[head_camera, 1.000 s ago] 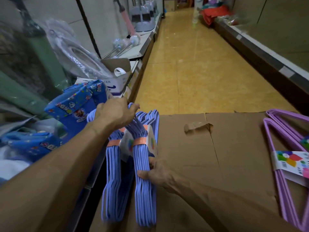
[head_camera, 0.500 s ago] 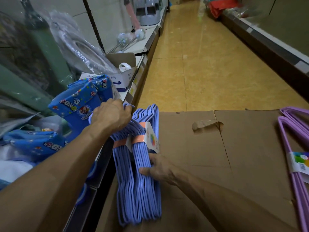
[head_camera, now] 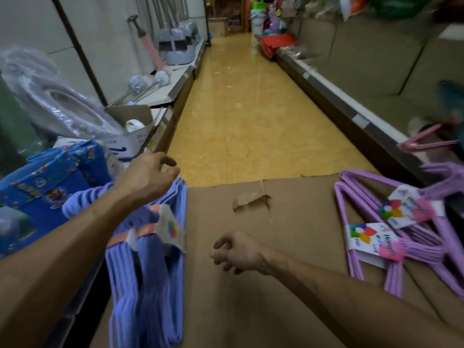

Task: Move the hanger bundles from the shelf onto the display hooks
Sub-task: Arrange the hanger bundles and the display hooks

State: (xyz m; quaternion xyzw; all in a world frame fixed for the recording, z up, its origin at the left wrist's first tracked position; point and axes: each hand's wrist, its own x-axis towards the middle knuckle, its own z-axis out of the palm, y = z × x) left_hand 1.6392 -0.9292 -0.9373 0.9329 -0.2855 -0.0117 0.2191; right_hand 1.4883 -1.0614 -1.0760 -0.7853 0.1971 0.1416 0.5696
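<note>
Two bundles of blue-violet hangers (head_camera: 148,277), banded in orange with a white label, stand on edge at the left side of a large cardboard box (head_camera: 263,285). My left hand (head_camera: 150,174) hovers just above their hook ends, fingers loosely curled, holding nothing. My right hand (head_camera: 238,252) hangs over the box top to the right of the bundles, fingers loosely curled, apart from them. Two bundles of lilac hangers (head_camera: 391,237) with colourful labels lie on the box's right side.
A low shelf (head_camera: 175,91) on the left carries blue printed packs (head_camera: 55,182), a plastic-wrapped seat (head_camera: 55,104), a white shoebox (head_camera: 130,141) and brushes. A tiled aisle (head_camera: 251,126) runs ahead. The right-hand shelf (head_camera: 351,114) holds pink hangers (head_camera: 424,141).
Both hands have let go of the blue-violet bundles. My left hand has lifted off their hooks and my right hand has drawn away to the right. The view has tilted up.
</note>
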